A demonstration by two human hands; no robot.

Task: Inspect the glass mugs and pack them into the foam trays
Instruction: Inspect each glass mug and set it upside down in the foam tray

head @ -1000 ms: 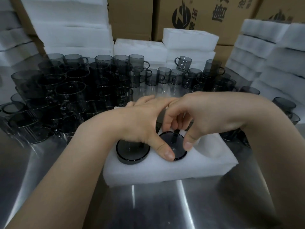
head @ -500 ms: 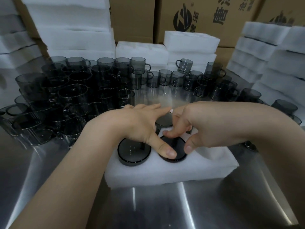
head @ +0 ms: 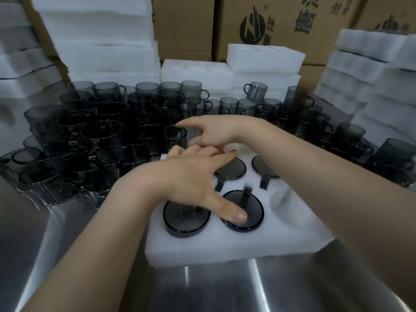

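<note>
A white foam tray [head: 225, 246] lies on the steel table in front of me. Several smoky grey glass mugs sit upside down in its pockets: one at front left [head: 186, 218], one at front middle [head: 242, 211], two behind [head: 231, 168] [head: 263, 166]. My left hand [head: 195, 176] lies flat over the tray with spread fingers, its thumb pressing on the front middle mug. My right hand [head: 211, 131] reaches across to the left above the tray's back edge, fingers stretched toward the loose mugs [head: 101, 131], holding nothing.
Loose grey mugs crowd the table at left, back and right [head: 351, 134]. Stacks of white foam trays [head: 101, 41] stand behind and at right [head: 371, 70], with brown cartons [head: 281, 23] at the back. The steel tabletop [head: 225, 289] shows near me.
My right hand has left the front middle mug and swung back and left toward the loose mugs. My left hand has stayed on the tray. The two rear mugs are now uncovered.
</note>
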